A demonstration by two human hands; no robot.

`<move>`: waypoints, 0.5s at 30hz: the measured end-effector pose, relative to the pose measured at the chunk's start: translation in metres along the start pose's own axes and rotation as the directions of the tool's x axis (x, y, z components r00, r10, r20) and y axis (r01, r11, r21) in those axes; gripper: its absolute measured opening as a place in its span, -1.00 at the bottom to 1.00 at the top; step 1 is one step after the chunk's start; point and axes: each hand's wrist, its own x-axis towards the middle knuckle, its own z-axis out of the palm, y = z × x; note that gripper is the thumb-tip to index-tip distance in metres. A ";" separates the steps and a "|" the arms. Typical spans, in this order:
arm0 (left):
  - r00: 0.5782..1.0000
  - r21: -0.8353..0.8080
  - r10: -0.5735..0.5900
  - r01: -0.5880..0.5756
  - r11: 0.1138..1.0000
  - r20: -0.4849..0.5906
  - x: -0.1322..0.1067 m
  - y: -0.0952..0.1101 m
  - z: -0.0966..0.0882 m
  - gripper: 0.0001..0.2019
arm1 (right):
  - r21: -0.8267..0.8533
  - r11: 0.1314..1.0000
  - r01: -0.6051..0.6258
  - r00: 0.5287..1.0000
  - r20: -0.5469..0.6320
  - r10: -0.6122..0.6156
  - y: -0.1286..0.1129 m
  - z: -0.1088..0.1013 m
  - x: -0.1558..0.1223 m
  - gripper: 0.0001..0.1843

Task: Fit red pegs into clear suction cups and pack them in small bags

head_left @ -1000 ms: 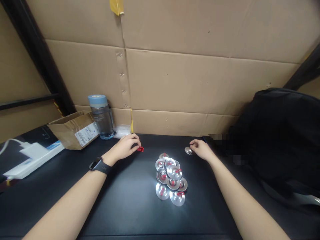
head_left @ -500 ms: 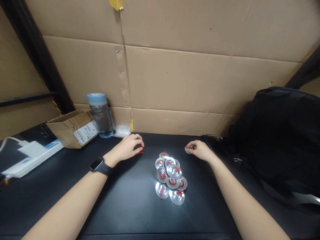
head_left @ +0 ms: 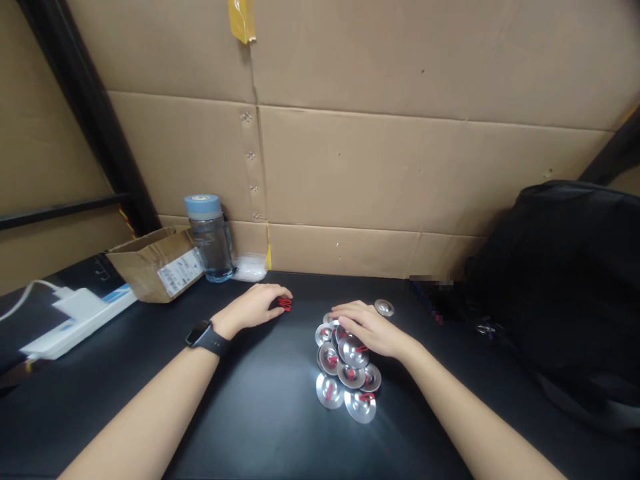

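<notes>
On the black tabletop lies a pile of shiny, cymbal-like metal discs [head_left: 351, 375] with domed centres, many with a red loop through the middle. My right hand [head_left: 367, 328] reaches over the far side of this pile, fingers stretched out and partly covering the discs. Behind it a single metal disc [head_left: 385, 307] lies flat, with no red loop showing on it. My left hand [head_left: 260, 305], with a dark watch on the wrist, rests on the table with thumb and fingers apart. Right at its fingertips is a small bunch of red loops [head_left: 285, 305].
A blue-lidded bottle [head_left: 210, 240], an open paper bag [head_left: 150, 263] and a white power strip [head_left: 83, 320] stand at the left. Clear plastic packaging [head_left: 250, 268] lies by the cardboard wall [head_left: 345, 167]. A black bag [head_left: 560, 280] takes up the right side.
My right hand has let go of the single disc and moved left over the pile. My left fingers have spread, leaving the red loops more exposed. The view has shifted slightly.
</notes>
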 end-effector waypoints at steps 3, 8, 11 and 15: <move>1.000 -0.026 0.012 -0.012 1.000 0.002 0.001 0.002 -0.002 -0.81 | 0.000 1.000 0.009 1.000 -0.002 -0.009 -0.003 0.001 0.001 -0.53; 1.000 -0.076 0.014 -0.016 0.997 -0.015 0.002 0.001 -0.001 -0.83 | 0.032 0.999 0.003 0.999 -0.053 -0.002 -0.003 -0.003 0.002 -0.53; 1.000 -0.100 0.014 -0.016 0.995 -0.018 0.002 0.002 -0.001 -0.84 | 0.033 0.999 -0.022 0.996 -0.085 0.025 0.004 -0.005 0.001 -0.55; 1.000 -0.131 0.014 -0.015 0.991 -0.005 0.001 0.006 -0.004 -0.85 | -0.067 0.991 -0.115 0.985 -0.135 0.105 0.020 -0.007 0.000 -0.63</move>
